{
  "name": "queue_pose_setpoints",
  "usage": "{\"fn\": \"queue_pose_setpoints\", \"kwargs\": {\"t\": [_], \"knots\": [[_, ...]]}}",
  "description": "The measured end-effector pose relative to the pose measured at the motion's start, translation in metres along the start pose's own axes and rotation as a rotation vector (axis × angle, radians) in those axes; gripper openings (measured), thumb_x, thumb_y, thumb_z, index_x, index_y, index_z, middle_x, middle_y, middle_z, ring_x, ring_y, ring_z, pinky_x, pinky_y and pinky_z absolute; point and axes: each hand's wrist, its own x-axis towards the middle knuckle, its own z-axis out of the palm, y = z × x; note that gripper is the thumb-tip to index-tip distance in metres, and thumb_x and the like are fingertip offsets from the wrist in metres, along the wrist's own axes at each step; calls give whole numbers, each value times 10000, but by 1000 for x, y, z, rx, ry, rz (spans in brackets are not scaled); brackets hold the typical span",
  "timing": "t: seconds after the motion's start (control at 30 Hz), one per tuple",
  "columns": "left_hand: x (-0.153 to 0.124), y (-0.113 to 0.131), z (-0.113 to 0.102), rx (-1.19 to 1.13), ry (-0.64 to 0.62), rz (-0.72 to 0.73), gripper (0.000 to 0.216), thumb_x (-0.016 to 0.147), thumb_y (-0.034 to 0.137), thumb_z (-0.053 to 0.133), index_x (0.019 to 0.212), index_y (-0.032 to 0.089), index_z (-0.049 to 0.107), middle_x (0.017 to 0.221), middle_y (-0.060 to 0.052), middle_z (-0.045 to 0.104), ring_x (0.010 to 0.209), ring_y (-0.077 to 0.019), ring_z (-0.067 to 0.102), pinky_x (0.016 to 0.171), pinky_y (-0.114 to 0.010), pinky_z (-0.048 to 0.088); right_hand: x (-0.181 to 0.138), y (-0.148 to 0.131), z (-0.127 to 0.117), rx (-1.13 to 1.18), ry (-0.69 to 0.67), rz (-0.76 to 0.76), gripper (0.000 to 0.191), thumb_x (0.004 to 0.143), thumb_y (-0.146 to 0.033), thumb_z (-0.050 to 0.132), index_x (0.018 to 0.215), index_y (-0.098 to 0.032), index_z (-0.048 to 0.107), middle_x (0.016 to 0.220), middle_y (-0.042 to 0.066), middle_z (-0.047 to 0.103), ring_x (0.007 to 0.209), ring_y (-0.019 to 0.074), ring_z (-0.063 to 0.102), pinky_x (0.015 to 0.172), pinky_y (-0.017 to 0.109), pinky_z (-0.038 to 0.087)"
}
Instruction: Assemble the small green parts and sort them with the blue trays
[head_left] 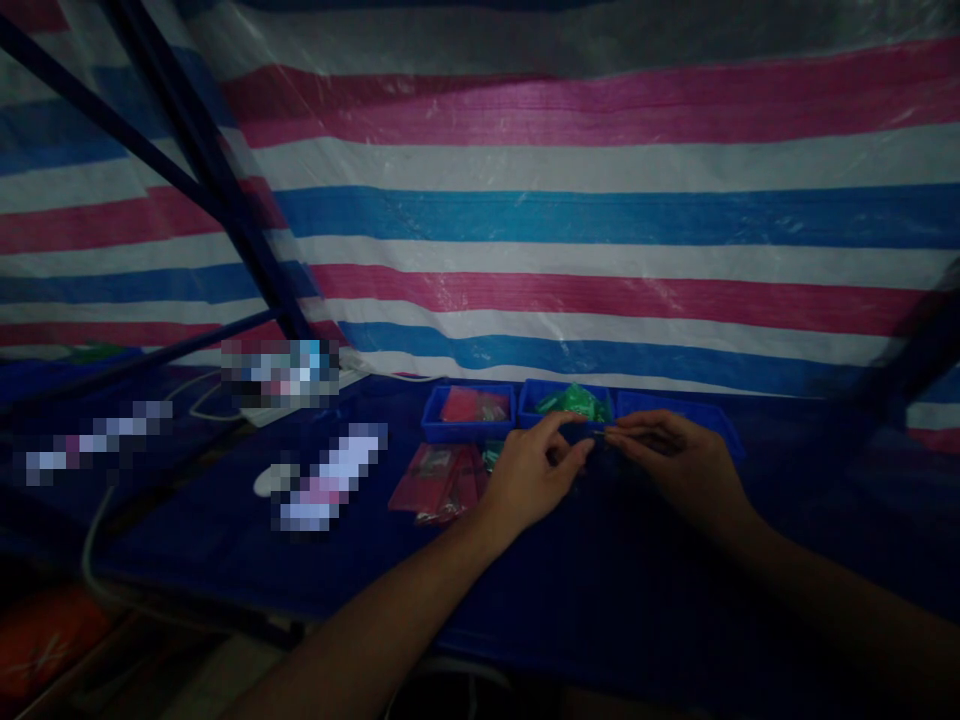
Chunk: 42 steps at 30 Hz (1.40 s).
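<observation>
Tarp (600, 160) — pink, white, blue stripes; tabletop (600, 580) dark blue; blue trays (431, 425) hold red packets (472, 405) — and green packets (574, 402).

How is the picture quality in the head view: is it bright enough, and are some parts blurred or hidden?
Head view: dim, the striped tarp best lit, with faint sheen; the table nearly black. Both hands, left hand and right hand, are dark, so what they pinch is unclear. Three patches at left are pixelated. The blue trays stay readable.
</observation>
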Motion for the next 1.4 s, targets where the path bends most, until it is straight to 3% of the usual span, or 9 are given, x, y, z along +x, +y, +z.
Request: {"fn": "queue_pose_setpoints", "kwargs": {"t": [0.13,0.33,0.53,0.67,0.77,1.0,1.1,1.23,1.4], "knots": [[-1,2,3,-177,-85,53,372,999,390,620,1320,206,657,1113,-70,794,912,-188,758,787,-278,582,-1,2,-1,-146,-52,-141,281,856,-438,804,1035,-227,759,1036,84,804,944,278,778,880,451,635],[3,-7,5,-277,19,-38,230,960,307,680,1140,170,725,1085,-83,791,937,-191,755,841,-298,593,-3,-5,0,-245,-135,-351,180,901,-360,759,1054,-267,767,1138,62,769,1105,268,722,1017,451,566],[6,-17,8,-305,61,-47,121,909,161,695,1025,161,660,1003,-69,771,909,-167,743,829,-284,579,-1,0,1,-145,-61,-169,323,890,-438,768,1137,-241,697,1125,90,766,955,260,757,848,412,632],[4,-16,10,-267,-19,11,279,889,140,695,1135,196,575,1009,-46,770,868,-154,735,786,-269,568,-1,1,3,-54,-97,-127,448,862,-452,798,1241,-250,670,1248,110,736,1034,276,751,874,409,641],[2,-12,9,-220,-48,19,383,877,153,705,1216,210,536,1016,-39,780,850,-154,736,785,-273,567,-2,0,2,-92,-144,-113,350,875,-456,781,1159,-257,737,1161,85,775,1021,282,758,911,442,624],[-1,-3,2,-2,-99,27,157,985,288,589,1070,205,692,768,6,744,623,-133,668,597,-237,472,-1,-3,-1,-167,-148,-249,147,908,-404,754,974,-278,788,1024,50,783,983,271,738,932,453,577],[-1,-2,1,-54,-121,29,232,994,227,530,1124,197,719,830,-12,764,681,-146,696,641,-246,503,-2,-6,0,-187,-174,-327,117,918,-349,752,1016,-292,783,1062,47,771,1023,259,723,950,449,567],[1,-3,2,-90,-31,36,321,930,110,516,1136,199,745,1048,-36,785,906,-175,726,813,-278,541,-4,-9,1,-227,-248,-382,161,931,-330,739,1087,-321,773,1159,44,753,1126,264,695,1014,470,545],[3,-7,3,-156,16,-14,201,974,252,579,1082,188,736,999,-48,783,877,-187,727,791,-285,550,-5,-7,0,-246,-175,-329,125,962,-379,688,995,-290,769,1116,57,759,1079,276,714,1001,483,551]]}}
